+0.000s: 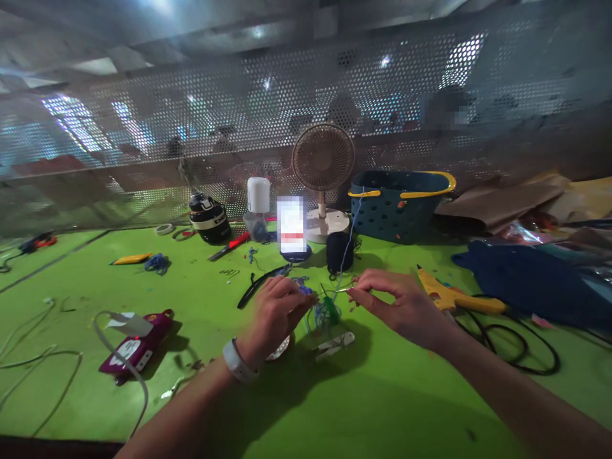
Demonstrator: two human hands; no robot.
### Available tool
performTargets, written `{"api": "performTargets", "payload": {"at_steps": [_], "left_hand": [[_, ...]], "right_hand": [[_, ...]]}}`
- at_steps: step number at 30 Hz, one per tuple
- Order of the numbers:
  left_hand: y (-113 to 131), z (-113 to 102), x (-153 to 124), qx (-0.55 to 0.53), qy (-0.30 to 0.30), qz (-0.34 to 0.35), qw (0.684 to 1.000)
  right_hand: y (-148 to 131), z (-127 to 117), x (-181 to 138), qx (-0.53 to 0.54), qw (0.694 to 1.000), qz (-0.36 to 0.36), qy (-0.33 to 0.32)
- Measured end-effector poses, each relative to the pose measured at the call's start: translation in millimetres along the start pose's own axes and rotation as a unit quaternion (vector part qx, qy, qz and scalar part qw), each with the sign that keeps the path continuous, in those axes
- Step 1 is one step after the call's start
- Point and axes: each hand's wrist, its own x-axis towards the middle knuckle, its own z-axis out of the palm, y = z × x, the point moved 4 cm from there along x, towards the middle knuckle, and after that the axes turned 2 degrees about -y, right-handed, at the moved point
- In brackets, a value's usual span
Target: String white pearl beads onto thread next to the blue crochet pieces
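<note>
My left hand (277,312) is closed in a pinch around a small blue and green yarn piece (324,311) held just above the green table (382,395). My right hand (401,303) pinches a thin metal crochet hook (345,291) whose tip points left into that yarn. A blue strand (351,236) runs up from the work toward the basket, passing a dark yarn spool (339,252). A white band is on my left wrist. Small white snips (335,344) lie on the table under my hands.
A teal basket with yellow handles (399,204), a small fan (323,166), a lit phone (291,226) and a white bottle (258,194) stand at the back. A yellow glue gun (449,296) with black cable lies right, dark blue cloth (535,280) beyond. A magenta pouch (138,344) and white cables lie left.
</note>
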Motion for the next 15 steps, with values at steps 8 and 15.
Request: {"api": "performTargets", "payload": {"at_steps": [8,15], "left_hand": [[-9.0,3.1,-5.9,-0.045,0.009,-0.018,0.999],[-11.6,8.0,-7.0,-0.087,-0.053,-0.030,0.994]], "right_hand": [[25.9,-3.3,3.5,-0.055,0.994,0.067,0.060],[34.8,-3.7,3.4,-0.078,0.990,0.098,0.065]]}}
